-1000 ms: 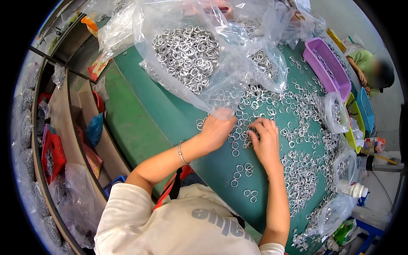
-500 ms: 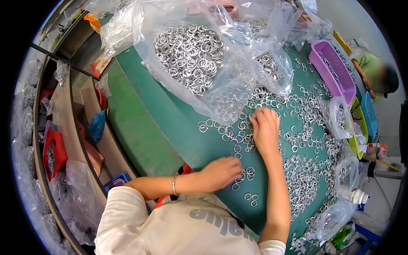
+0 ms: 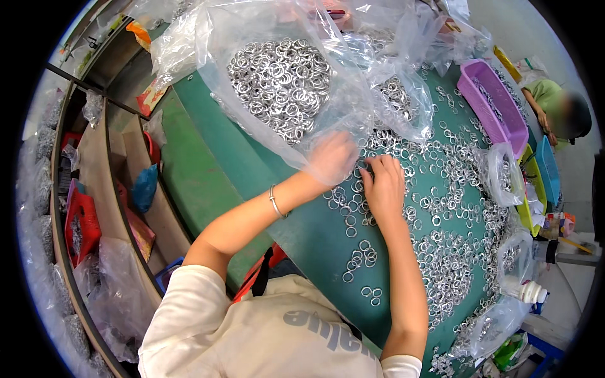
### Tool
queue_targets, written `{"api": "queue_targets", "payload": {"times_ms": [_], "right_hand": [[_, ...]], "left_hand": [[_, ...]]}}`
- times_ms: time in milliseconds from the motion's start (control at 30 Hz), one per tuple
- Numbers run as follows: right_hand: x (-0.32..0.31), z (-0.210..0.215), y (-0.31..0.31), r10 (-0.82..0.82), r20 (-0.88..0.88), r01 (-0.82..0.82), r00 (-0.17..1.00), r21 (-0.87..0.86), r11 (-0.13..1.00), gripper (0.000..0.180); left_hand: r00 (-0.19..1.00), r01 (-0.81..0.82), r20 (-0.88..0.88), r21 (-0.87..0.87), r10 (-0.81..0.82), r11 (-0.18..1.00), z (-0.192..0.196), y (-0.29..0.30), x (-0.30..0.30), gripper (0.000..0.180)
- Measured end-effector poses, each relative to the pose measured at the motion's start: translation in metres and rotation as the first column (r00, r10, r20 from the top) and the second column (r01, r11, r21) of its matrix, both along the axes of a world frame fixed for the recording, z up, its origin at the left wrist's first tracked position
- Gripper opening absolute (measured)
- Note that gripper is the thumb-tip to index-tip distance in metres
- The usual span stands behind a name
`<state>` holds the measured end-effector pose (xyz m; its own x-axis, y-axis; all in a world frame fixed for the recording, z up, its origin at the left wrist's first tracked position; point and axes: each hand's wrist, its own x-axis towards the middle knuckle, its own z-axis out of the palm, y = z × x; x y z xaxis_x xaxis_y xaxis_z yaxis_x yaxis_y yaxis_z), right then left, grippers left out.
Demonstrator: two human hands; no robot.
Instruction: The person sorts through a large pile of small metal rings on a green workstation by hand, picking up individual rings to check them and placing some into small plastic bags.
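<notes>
Silver metal rings (image 3: 360, 258) lie on the green table, some in small groups, others in dense piles. My left hand (image 3: 334, 157) is over the mouth of a clear plastic bag (image 3: 252, 135) that holds a big heap of rings (image 3: 280, 88). The bag's film partly covers this hand, and motion blurs its fingers. Just right of it, my right hand (image 3: 385, 189) rests palm down on scattered rings, thumb apart from the bent fingers. No ring can be made out in its grasp.
A purple basket (image 3: 495, 110), a yellow-green tray (image 3: 534, 189) and a blue tray (image 3: 547, 170) line the far right. Another person (image 3: 554, 113) is beyond them. Shelves with a red bin (image 3: 82, 228) stand left. A white bottle (image 3: 528, 292) lies near the right edge.
My left hand has moved forward and right, from the small ring groups near my body to the bag's edge. My right hand has shifted slightly left, its thumb now apart from the fingers.
</notes>
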<state>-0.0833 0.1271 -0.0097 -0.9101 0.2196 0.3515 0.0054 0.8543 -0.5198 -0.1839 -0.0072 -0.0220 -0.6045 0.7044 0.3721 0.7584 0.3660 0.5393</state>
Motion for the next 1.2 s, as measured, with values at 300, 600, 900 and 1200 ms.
{"api": "queue_targets", "payload": {"times_ms": [300,600,900,1200], "right_hand": [[0.086,0.048,-0.007,0.204,0.161,-0.208,0.966,0.005,0.978,0.008],[0.144,0.054,-0.021,0.130,0.226,-0.101,0.965,-0.138,0.985,0.020],[0.120,0.042,-0.054,0.079,0.205,0.072,0.976,-0.639,0.766,0.019],[0.129,0.024,-0.057,0.116,0.167,0.070,0.979,-0.814,0.576,0.011]], "left_hand": [[0.965,0.115,0.214,0.174,-0.152,0.978,0.027,-0.058,0.098,0.015],[0.780,0.018,0.601,0.259,-0.175,0.966,0.020,-0.070,0.134,0.012],[0.094,-0.209,0.935,0.353,-0.341,0.912,0.023,-0.075,0.127,0.023],[0.144,-0.251,0.936,0.350,-0.323,0.902,0.021,-0.075,0.135,0.019]]}}
